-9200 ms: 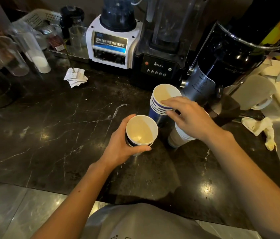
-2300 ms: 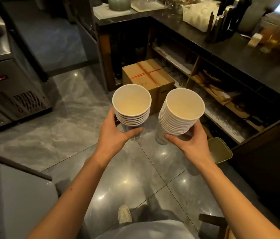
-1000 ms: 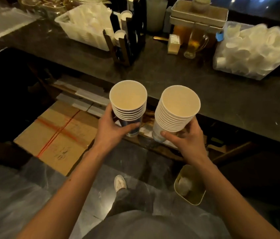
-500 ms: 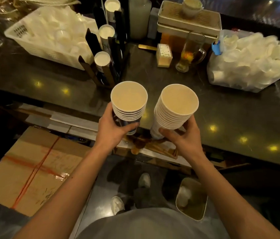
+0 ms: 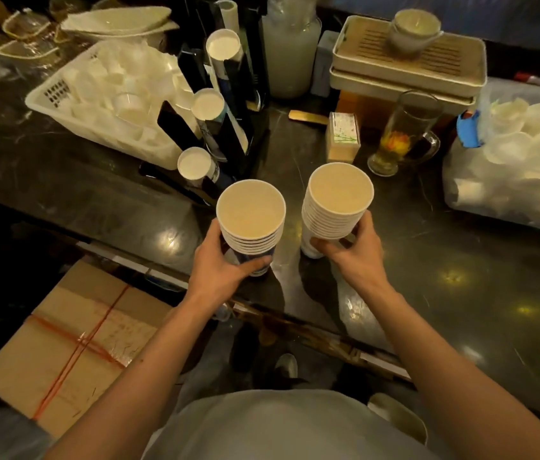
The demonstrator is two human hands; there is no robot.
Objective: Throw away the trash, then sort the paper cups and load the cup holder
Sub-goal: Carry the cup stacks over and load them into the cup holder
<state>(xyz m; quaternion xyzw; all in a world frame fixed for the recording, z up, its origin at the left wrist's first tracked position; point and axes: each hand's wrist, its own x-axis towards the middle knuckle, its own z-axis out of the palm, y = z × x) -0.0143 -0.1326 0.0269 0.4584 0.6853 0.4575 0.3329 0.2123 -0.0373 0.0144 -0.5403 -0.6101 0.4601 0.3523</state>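
From the head camera, my left hand (image 5: 220, 265) grips the blue-printed cup stack (image 5: 250, 220) and my right hand (image 5: 353, 250) the white cup stack (image 5: 336, 200), just before the cup holder (image 5: 225, 104). They look light and crushable, so I hold low on the walls.

Two upright stacks of paper cups — a shorter blue-printed stack (image 5: 250, 227) and a taller white stack (image 5: 336, 204) — beside the black cup holder (image 5: 229, 104), which carries three cup columns.

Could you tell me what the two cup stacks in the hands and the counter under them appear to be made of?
Left hand's stack: paper, matte cream inside, blue print outside. Right hand's stack: paper too, thin rolled rims, plain white walls. Counter: probably polished dark stone, pale veins and mirror-like light spots.
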